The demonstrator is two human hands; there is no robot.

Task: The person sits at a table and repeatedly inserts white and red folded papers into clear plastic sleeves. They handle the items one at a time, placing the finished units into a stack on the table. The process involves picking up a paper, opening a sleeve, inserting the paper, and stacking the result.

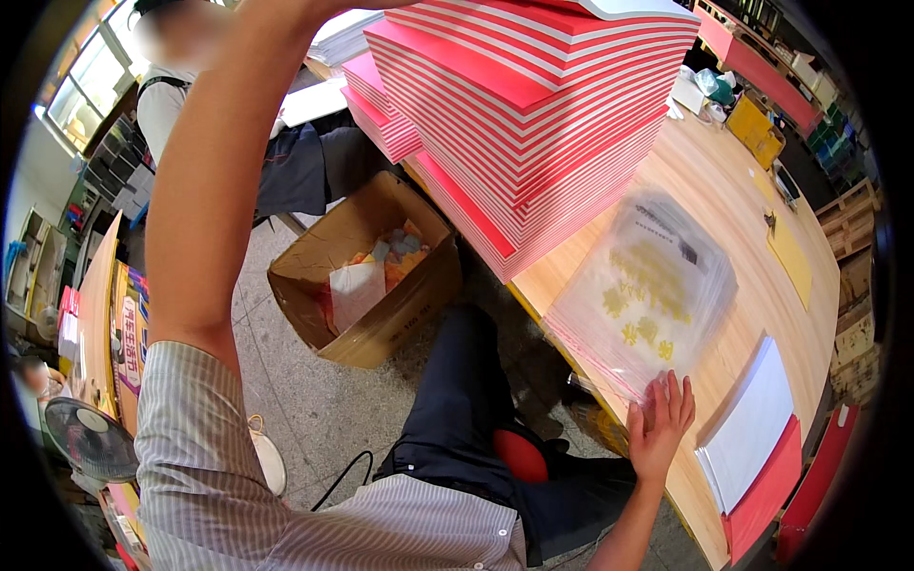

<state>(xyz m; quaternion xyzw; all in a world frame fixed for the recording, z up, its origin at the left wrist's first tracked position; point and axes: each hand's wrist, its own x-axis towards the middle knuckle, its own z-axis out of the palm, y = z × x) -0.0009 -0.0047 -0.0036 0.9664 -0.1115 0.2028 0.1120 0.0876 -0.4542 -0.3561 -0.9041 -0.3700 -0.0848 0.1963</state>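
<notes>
My left arm reaches far forward, and my left hand (328, 6) is cut off by the top edge beside a tall stack of red-covered booklets (533, 124); its fingers do not show. On top of that stack lies a white sheet or page (638, 8), partly cut off. My right hand (660, 428) rests at the near edge of a pile of clear plastic bags (666, 285) with yellow print, its fingertips touching them. The fingers there are stretched out and apart. The bags lie flat on the wooden table (581, 252), right of the stack.
Right of my right hand lie white paper sheets (747, 428) on a red cover (773, 490). A cardboard box (381, 328) with paper scraps stands on the floor left of the table. A yellow box (755, 128) sits at the far right. Another person (171, 100) is at the far left.
</notes>
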